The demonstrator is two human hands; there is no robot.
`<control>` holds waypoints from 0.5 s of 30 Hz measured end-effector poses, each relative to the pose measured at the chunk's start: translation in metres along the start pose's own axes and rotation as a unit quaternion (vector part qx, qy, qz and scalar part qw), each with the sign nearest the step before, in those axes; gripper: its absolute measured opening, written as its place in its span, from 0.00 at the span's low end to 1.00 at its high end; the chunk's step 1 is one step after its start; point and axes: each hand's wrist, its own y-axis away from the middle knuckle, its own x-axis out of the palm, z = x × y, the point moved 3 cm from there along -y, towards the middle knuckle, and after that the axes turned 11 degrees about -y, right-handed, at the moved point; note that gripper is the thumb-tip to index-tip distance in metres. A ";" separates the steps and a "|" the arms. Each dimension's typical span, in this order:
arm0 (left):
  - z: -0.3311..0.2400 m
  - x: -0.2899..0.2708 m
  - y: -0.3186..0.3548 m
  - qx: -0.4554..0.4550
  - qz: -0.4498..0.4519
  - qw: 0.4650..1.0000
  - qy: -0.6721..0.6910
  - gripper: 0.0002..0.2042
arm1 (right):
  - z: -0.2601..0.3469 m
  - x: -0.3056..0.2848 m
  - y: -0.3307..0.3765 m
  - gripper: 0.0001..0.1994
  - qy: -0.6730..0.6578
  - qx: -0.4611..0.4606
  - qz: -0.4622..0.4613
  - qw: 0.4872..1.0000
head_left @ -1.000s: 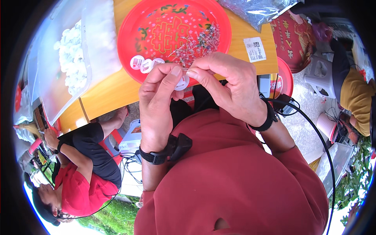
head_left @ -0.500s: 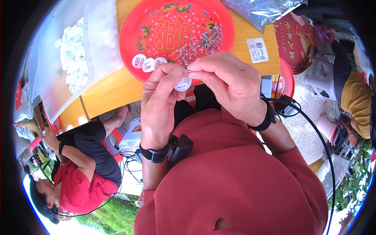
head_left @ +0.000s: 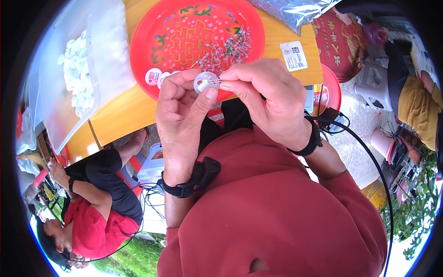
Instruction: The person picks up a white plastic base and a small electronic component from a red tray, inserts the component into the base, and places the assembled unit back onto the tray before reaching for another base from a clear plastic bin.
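My left hand [head_left: 177, 120] pinches a small round white plastic disc [head_left: 201, 87] between thumb and fingers, its recessed side showing. My right hand [head_left: 274, 94] is closed, thumb and forefinger holding the thin metal leads [head_left: 215, 81] of what looks like an LED. The leads reach across the disc's edge; whether they sit in it I cannot tell. Behind both hands lies a red round tray [head_left: 140, 57] with a printed pattern. A loose heap of LEDs with long leads [head_left: 235, 48] rests on its right side. More white discs [head_left: 153, 76] lie at its near left rim, partly hidden by my left fingers.
A clear plastic box [head_left: 113, 55] with many white pieces [head_left: 78, 76] stands left of the tray on the wooden table [head_left: 115, 131]. A clear bag [head_left: 295, 9] and a label [head_left: 293, 55] lie right. Another person [head_left: 92, 203] sits at left; a black cable [head_left: 376, 161] runs at right.
My left hand has raised and turned the disc, so its recessed side now shows beside the leads. My right hand keeps its pinch. The whole view has shifted slightly.
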 end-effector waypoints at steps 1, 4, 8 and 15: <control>0.001 0.000 0.000 0.000 0.002 1.000 0.000 0.16 | 0.000 0.000 0.000 0.08 0.001 -0.005 0.005 1.000; -0.001 0.001 0.000 0.008 -0.003 1.000 0.004 0.16 | 0.000 0.001 -0.001 0.08 0.017 -0.004 0.017 1.000; -0.001 0.000 0.001 0.013 -0.006 1.000 -0.011 0.16 | 0.001 0.002 -0.001 0.07 0.026 -0.011 0.013 1.000; -0.001 0.002 0.001 0.014 -0.007 1.000 -0.012 0.16 | -0.001 0.003 -0.001 0.07 0.033 -0.006 0.027 0.999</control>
